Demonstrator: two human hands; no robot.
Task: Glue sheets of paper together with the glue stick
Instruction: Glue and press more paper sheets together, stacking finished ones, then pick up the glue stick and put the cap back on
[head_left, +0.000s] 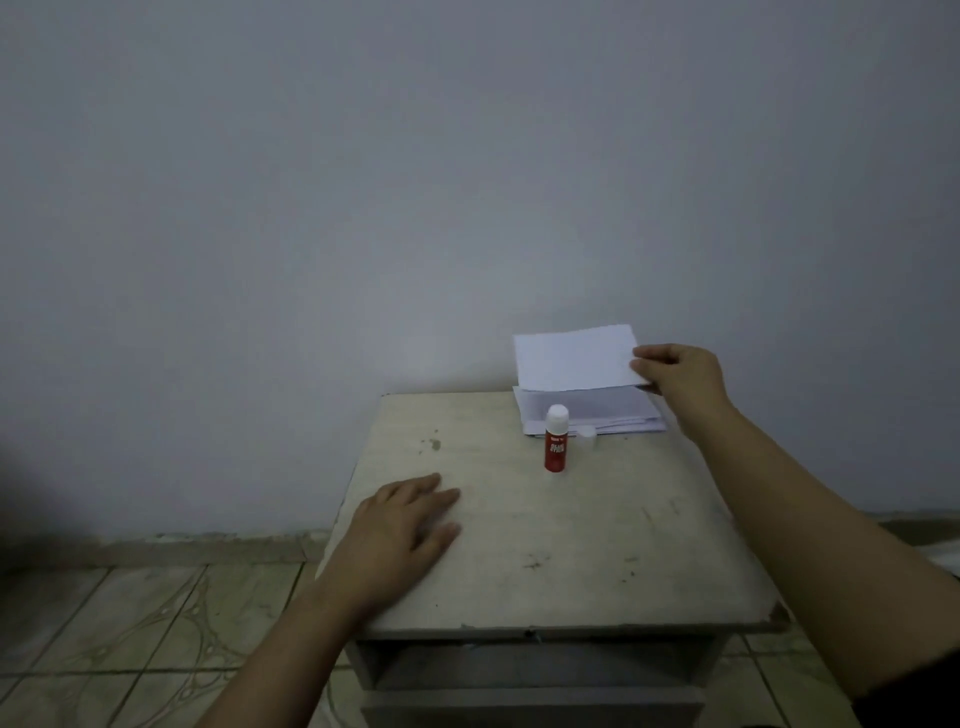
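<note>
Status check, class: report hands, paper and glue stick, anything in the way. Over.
Left hand flat on table. Right hand pinches sheet lifted above paper stack. Glue stick upright, untouched, in front of stack.

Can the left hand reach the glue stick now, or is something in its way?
Probably yes. The left hand rests flat on the table, and only bare tabletop lies between it and the upright glue stick.

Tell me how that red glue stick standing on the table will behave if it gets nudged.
The glue stick stands upright, tall on a narrow base, so it probably tips easily. Being round, it would likely roll once down. It looks small and probably light.
</note>
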